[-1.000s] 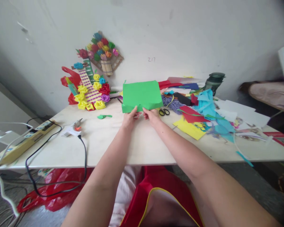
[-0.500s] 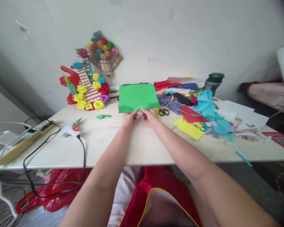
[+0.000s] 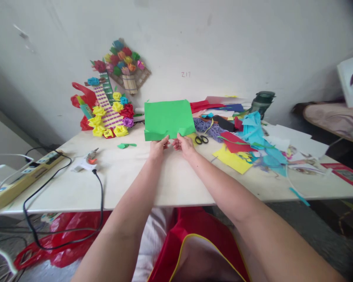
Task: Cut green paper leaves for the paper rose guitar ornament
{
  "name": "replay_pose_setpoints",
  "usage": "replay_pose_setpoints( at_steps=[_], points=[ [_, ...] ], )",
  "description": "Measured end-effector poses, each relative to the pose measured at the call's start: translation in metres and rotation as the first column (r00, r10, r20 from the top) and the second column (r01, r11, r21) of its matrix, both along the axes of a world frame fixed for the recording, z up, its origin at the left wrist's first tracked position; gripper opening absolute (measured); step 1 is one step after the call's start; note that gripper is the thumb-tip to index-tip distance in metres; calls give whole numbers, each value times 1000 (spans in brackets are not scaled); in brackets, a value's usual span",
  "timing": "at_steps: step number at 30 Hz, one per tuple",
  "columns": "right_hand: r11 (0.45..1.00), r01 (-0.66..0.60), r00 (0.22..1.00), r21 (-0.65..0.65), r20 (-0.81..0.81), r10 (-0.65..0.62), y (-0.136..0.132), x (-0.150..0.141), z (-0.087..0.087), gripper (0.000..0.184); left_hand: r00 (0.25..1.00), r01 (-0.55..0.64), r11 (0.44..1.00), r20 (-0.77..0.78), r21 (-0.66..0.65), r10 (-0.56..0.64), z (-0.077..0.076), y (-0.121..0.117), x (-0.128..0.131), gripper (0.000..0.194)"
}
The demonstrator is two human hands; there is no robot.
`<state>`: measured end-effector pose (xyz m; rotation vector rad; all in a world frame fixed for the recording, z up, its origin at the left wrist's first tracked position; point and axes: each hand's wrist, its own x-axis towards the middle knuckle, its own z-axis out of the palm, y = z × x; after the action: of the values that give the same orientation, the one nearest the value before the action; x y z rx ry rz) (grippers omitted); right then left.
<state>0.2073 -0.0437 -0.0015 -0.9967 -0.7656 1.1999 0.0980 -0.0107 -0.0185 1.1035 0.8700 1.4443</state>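
A sheet of green paper (image 3: 169, 116) is held up above the table, its near edge folded over in a strip. My left hand (image 3: 160, 146) pinches the folded edge, thumb on top and fingers beneath. Close by, my right hand (image 3: 183, 145) grips the same edge with its thumb over the fold and fingers curled under. Left of the paper lie small green paper leaf pieces (image 3: 126, 145). Black-handled scissors (image 3: 201, 139) rest just right of my right hand, their blades hidden.
A hot glue gun (image 3: 86, 161) and a power strip (image 3: 29, 176) with cables occupy the table's left. Paper flower crafts (image 3: 111, 113) stand behind. To the right are purple yarn (image 3: 209, 128), yellow paper (image 3: 233, 158), blue scraps (image 3: 251, 127) and a dark bottle (image 3: 262, 103).
My right hand has slid slightly right along the folded edge, away from the left hand. The fold stands up more at the right, and the view has shifted a little.
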Motion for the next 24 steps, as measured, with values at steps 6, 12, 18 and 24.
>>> replay_pose_setpoints(
  at_steps=[6, 12, 18, 24],
  points=[
    [999, 41, 999, 3, 2, -41, 1, 2, 0, 31, 1000, -6, 1000, 8, 6, 6, 2, -1, -1, 28],
    [992, 122, 992, -4, -1, -122, 3, 5, 0, 26, 1000, -11, 1000, 22, -5, 11, 2, -2, -1, 29],
    [997, 73, 997, -32, -15, -74, 4, 5, 1, 28, 999, -19, 1000, 46, -20, 20, 4, -2, -1, 27],
    [1000, -3, 1000, 9, -26, 3, 5, 7, 0, 28, 996, 71, 997, 55, -23, -70, 3, -2, -1, 32]
  ],
)
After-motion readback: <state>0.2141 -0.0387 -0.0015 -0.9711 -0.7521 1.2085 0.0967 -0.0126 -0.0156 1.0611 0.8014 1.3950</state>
